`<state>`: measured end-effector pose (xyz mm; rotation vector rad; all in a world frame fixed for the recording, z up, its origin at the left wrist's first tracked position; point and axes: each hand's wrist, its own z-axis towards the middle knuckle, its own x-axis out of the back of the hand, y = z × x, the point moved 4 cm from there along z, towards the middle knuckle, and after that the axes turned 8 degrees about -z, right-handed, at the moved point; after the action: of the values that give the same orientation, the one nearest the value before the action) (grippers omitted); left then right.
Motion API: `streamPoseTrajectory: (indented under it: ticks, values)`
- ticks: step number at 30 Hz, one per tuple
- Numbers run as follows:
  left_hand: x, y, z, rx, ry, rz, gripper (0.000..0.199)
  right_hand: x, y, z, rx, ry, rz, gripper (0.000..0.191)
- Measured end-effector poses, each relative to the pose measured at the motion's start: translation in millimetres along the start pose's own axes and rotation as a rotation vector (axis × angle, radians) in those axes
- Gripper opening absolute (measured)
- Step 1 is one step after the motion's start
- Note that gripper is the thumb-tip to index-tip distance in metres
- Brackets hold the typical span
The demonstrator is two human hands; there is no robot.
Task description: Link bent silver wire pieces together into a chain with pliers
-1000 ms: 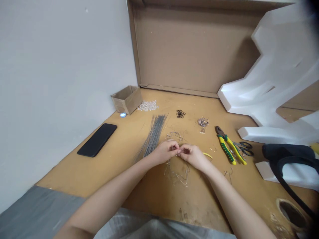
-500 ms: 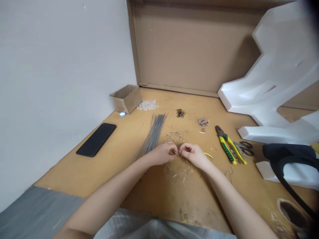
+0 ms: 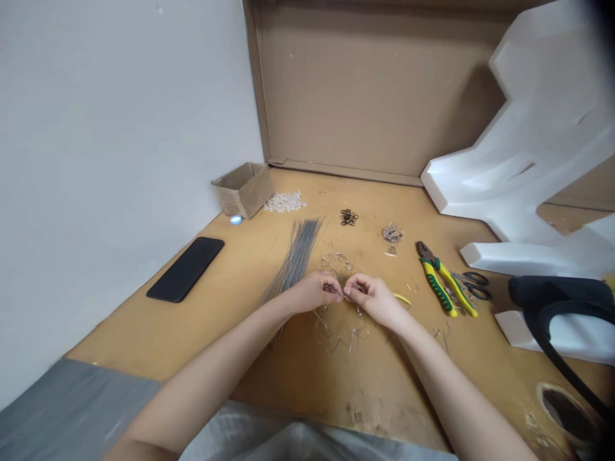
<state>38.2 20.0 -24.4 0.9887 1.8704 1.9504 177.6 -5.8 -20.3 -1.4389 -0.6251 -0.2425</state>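
Left hand (image 3: 314,291) and right hand (image 3: 372,298) pinch a thin wire end (image 3: 335,292) between them, just above a loose wire ring (image 3: 336,336) on the wooden surface (image 3: 336,390). Bundle of grey rods (image 3: 298,256) just left; green-yellow pliers (image 3: 444,285) and black-handled scissors (image 3: 475,286) off right.

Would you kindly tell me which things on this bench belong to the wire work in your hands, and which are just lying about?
Belonging to the work, as far as I can judge: left hand, right hand, looped wire frame, straight wire bundle, clear beads, black rings, combination pliers.

Lying about: smartphone, cardboard box, white foam packing.
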Motion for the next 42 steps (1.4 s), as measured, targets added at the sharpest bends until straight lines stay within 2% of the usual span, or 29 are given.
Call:
streamPoseTrajectory:
  ticks: [9,17,30,42]
  values:
    - [4.5,6.6,-0.6,0.057,-0.019,-0.086,0.009,3.5,-1.1,0.5,0.1,-0.04,0.025,0.011]
    - [7.0,4.3,-0.2,0.098,-0.034,-0.166,0.013,7.4,-6.0,-1.2,0.181,-0.005,-0.042,0.013]
    - [10.2,17.8,-2.9,0.074,0.004,-0.081,0.01,9.4,-9.8,-0.5,0.211,0.019,-0.05,0.013]
    - [7.4,21.0,-2.1,-0.062,0.037,-0.021,0.009,10.6,-9.8,-0.9,0.224,0.05,-0.079,0.013]
